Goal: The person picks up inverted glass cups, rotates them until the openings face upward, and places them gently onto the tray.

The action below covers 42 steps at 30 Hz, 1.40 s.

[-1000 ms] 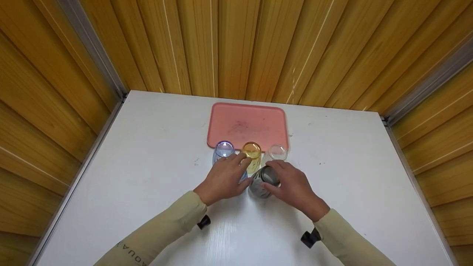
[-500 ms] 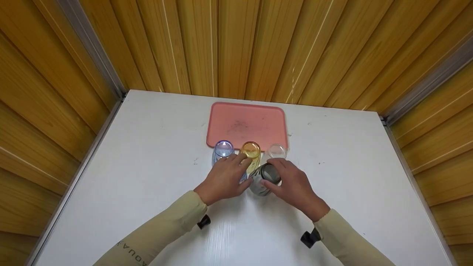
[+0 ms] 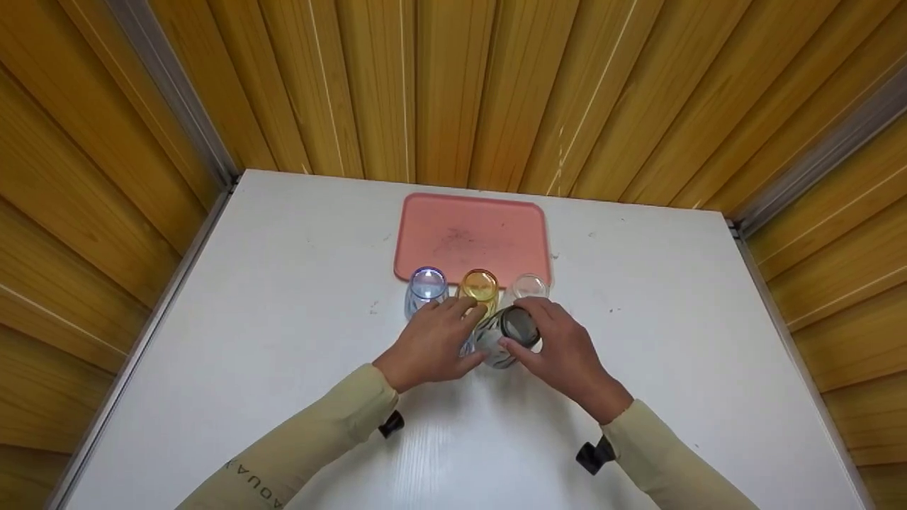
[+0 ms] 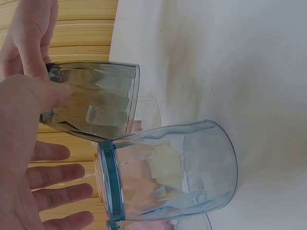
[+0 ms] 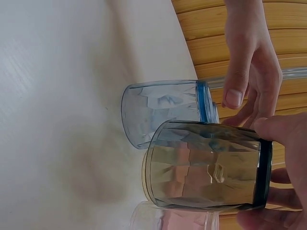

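My right hand point(image 3: 567, 354) grips a smoky grey glass point(image 3: 492, 346) near its dark base, with the mouth facing down. The glass is tilted and held off the table. My left hand point(image 3: 429, 348) is over a light blue glass point(image 4: 206, 163) that stands upside down; its fingers are extended. The left thumb point(image 4: 50, 93) overlaps the grey glass in the left wrist view; I cannot tell whether they touch. Behind the hands stand another blue glass point(image 3: 427, 285), an amber glass point(image 3: 480, 285) and a clear glass point(image 3: 530, 286), all base up.
A pink tray point(image 3: 471, 230) lies flat just behind the row of glasses. The white table point(image 3: 312, 262) carries everything. Wood-look panels point(image 3: 453, 92) rise past its far edge and both sides.
My right hand has shifted the grey glass slightly away from me and upward, beside the front blue glass. My left hand has stayed almost still.
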Each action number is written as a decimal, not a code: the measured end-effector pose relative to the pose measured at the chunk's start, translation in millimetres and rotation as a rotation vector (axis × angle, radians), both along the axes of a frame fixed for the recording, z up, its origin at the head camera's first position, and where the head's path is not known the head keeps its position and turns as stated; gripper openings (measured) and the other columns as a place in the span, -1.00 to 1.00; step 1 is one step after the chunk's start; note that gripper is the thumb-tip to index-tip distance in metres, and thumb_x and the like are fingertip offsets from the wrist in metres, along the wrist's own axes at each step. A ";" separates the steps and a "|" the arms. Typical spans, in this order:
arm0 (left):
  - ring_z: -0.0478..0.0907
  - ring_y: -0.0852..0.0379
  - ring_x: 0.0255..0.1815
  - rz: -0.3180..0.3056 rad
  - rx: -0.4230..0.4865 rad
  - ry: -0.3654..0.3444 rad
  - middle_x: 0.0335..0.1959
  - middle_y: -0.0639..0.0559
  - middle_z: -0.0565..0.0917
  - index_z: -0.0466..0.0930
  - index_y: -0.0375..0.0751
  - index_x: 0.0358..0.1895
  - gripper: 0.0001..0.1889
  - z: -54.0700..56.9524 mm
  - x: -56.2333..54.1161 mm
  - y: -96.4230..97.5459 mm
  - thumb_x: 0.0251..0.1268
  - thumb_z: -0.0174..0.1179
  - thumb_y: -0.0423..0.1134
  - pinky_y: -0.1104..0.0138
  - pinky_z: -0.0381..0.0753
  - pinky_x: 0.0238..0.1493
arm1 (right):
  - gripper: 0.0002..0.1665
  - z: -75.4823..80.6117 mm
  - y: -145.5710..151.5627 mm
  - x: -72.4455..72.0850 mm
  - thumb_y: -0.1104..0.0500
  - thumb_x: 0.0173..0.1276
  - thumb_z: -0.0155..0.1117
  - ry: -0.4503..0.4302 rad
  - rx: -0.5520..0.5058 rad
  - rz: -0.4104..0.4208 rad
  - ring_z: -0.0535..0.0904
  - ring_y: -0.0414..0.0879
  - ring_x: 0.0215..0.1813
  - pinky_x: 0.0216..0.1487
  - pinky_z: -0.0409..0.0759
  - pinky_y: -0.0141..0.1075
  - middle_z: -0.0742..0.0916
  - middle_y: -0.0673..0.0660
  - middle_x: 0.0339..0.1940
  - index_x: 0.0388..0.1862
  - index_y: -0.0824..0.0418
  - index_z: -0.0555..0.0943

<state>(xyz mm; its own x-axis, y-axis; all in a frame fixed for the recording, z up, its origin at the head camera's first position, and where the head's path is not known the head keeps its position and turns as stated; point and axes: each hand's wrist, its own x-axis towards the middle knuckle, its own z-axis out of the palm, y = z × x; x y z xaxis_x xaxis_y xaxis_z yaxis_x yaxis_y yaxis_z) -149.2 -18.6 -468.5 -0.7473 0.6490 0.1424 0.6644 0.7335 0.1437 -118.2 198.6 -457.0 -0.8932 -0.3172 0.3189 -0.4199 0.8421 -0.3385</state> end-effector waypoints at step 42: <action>0.37 0.04 0.40 -0.037 0.074 -0.056 0.42 0.04 0.37 0.05 0.00 0.52 0.08 -0.9 -0.7 6.5 -0.02 0.11 0.53 -0.01 0.44 0.32 | -0.36 13.2 -3.4 7.5 -0.07 0.16 0.45 0.106 -0.091 0.048 0.58 -0.20 0.08 -0.03 0.67 -0.26 0.64 0.00 0.09 0.14 0.17 0.50</action>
<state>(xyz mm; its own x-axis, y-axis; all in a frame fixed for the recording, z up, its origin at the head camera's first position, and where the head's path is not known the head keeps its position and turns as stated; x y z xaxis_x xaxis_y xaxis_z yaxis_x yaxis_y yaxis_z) -149.9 -12.1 -469.4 -0.7313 0.6654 0.1497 0.6801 0.6948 0.2339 -110.7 195.2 -443.8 -0.8374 -0.3240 0.4402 -0.4963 0.7880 -0.3642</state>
